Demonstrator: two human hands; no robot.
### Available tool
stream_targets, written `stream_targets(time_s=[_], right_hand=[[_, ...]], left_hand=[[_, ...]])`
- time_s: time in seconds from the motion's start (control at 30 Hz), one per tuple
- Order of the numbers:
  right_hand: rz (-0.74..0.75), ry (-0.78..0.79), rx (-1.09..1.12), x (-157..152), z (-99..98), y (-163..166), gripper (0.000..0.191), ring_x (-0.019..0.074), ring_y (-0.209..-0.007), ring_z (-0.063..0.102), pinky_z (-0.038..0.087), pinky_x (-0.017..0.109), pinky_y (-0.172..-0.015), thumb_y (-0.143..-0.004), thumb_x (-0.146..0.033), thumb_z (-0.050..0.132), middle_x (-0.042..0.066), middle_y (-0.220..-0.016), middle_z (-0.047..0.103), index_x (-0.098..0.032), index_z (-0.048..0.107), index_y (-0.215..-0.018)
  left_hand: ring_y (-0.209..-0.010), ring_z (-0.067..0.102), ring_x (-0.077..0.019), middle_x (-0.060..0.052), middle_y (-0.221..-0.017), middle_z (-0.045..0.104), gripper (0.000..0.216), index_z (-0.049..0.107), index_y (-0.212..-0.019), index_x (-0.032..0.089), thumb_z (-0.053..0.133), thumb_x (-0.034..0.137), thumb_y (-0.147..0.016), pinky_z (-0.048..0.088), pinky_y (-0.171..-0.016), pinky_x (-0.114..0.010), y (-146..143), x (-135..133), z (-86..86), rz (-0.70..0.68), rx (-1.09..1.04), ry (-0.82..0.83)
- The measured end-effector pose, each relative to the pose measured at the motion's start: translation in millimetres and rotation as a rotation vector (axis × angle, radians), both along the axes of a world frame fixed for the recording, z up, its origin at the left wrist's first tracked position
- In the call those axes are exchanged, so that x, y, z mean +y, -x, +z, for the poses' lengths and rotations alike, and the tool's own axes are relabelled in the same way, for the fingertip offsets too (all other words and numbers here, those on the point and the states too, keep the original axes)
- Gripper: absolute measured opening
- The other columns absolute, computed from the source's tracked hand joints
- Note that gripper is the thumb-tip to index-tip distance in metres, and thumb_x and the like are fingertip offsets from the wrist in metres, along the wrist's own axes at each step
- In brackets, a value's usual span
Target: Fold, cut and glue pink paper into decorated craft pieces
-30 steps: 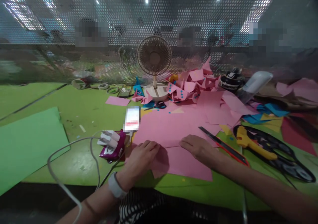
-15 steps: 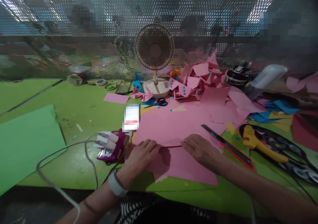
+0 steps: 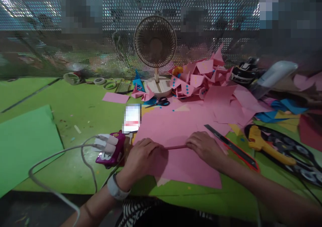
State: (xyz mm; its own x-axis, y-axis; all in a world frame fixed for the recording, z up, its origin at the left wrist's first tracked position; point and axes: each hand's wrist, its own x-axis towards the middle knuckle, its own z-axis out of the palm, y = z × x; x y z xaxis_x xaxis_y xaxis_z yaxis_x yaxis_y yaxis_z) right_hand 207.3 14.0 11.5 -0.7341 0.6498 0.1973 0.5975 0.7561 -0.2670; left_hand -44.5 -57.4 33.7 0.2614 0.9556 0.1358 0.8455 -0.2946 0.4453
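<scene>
A narrow pink paper strip, seemingly folded or rolled, stretches between my two hands above a large pink paper sheet. My left hand pinches its left end, fingers closed and pointing right. At the other end, my right hand has its fingertips curled onto the strip. How the thumbs sit is hidden. Right of my right hand lies an orange-and-black utility knife. Left of my left hand is a purple power adapter with white plugs.
A fan stands at the back, beside a pile of folded pink paper pieces. Scissors and a lit phone lie ahead. A yellow glue gun rests at right; green paper and a cable are at left.
The pink strip between my hands has risen slightly and shows a wider pink face. My fingers have curled in more around its ends. The camera view has shifted a little.
</scene>
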Motion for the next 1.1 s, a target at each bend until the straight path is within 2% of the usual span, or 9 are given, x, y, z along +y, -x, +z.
stream_targets(time_s=[0.13,0.23,0.3,0.4,0.47,0.53,0.6,0.73,1.1], right_hand=[[-0.072,0.085,0.043,1.6,1.2,0.3,0.022,0.0155,-0.08,0.052,0.037,0.031,-0.073,-0.091,-0.029,0.041,0.001,-0.083,0.061,-0.021,0.06,-0.084],[-0.131,0.125,0.072,1.8,0.7,0.4,0.022,0.0152,-0.078,0.053,0.038,0.03,-0.071,-0.09,-0.033,0.042,0.002,-0.083,0.06,-0.021,0.059,-0.083],[-0.137,0.127,0.085,2.2,-0.1,0.2,0.023,0.0154,-0.077,0.053,0.038,0.03,-0.069,-0.089,-0.035,0.042,0.002,-0.082,0.059,-0.021,0.059,-0.082],[-0.116,0.12,0.086,3.3,-0.4,-0.4,0.023,0.0151,-0.077,0.053,0.038,0.029,-0.07,-0.089,-0.034,0.042,0.002,-0.081,0.059,-0.021,0.06,-0.081],[-0.113,0.126,0.086,4.1,-0.2,-0.7,0.022,0.0149,-0.077,0.053,0.038,0.029,-0.071,-0.089,-0.034,0.043,0.002,-0.081,0.059,-0.021,0.059,-0.082],[-0.107,0.146,0.093,4.9,0.0,-0.8,0.02,0.0151,-0.078,0.053,0.038,0.029,-0.071,-0.088,-0.033,0.044,0.002,-0.081,0.059,-0.021,0.059,-0.082],[-0.096,0.171,0.108,5.7,-0.1,-0.7,0.02,0.0154,-0.078,0.053,0.038,0.029,-0.071,-0.088,-0.033,0.045,0.002,-0.081,0.06,-0.021,0.059,-0.081],[-0.088,0.192,0.143,8.1,0.1,-0.9,0.018,0.0158,-0.079,0.053,0.038,0.03,-0.073,-0.086,-0.033,0.048,0.002,-0.081,0.061,-0.02,0.06,-0.081],[-0.082,0.306,0.103,25.2,8.8,-19.7,0.015,0.0143,-0.07,0.055,0.038,0.026,-0.063,-0.081,-0.029,0.055,0.003,-0.074,0.063,-0.017,0.063,-0.076]], left_hand=[[-0.08,0.055,-0.0155,-0.003,-0.087,0.061,0.02,0.061,-0.092,0.021,0.042,0.026,-0.089,0.045,-0.073,-0.032,0.6,1.2,6.7,0.058,-0.03,0.036],[-0.086,0.055,-0.0182,-0.003,-0.091,0.061,0.02,0.061,-0.094,0.023,0.042,0.025,-0.088,0.043,-0.08,-0.039,-1.6,-1.8,9.0,0.093,0.107,-0.025],[-0.1,0.052,-0.0217,-0.004,-0.106,0.059,0.024,0.058,-0.103,0.026,0.042,0.02,-0.087,0.036,-0.09,-0.046,-5.4,-5.0,8.3,0.105,0.226,-0.12],[-0.122,0.037,-0.0228,-0.005,-0.131,0.044,0.045,0.042,-0.126,0.025,0.044,0.012,-0.083,0.024,-0.103,-0.047,-14.4,-9.5,3.4,-0.035,0.363,-0.189],[-0.127,0.031,-0.0207,-0.007,-0.136,0.038,0.054,0.032,-0.133,0.021,0.044,0.012,-0.081,0.021,-0.106,-0.044,-21.6,-11.9,-1.9,-0.148,0.41,-0.161],[-0.128,0.029,-0.0209,-0.009,-0.137,0.037,0.053,0.029,-0.135,0.016,0.043,0.018,-0.083,0.02,-0.106,-0.043,-28.7,-14.1,-7.5,-0.164,0.423,-0.139],[-0.13,0.025,-0.0236,-0.012,-0.139,0.033,0.055,0.026,-0.136,0.014,0.041,0.034,-0.086,0.02,-0.106,-0.046,-34.4,-16.5,-12.0,-0.13,0.413,-0.121],[-0.131,0.019,-0.0271,-0.014,-0.142,0.026,0.072,0.021,-0.138,0.012,0.033,0.058,-0.083,0.02,-0.105,-0.048,-39.4,-20.7,-15.4,-0.083,0.386,-0.118],[-0.132,0.015,-0.0283,-0.009,-0.144,0.023,0.071,0.017,-0.139,0.019,0.037,0.058,-0.083,0.019,-0.105,-0.048,-38.7,-20.4,-15.3,-0.135,0.395,-0.157]])
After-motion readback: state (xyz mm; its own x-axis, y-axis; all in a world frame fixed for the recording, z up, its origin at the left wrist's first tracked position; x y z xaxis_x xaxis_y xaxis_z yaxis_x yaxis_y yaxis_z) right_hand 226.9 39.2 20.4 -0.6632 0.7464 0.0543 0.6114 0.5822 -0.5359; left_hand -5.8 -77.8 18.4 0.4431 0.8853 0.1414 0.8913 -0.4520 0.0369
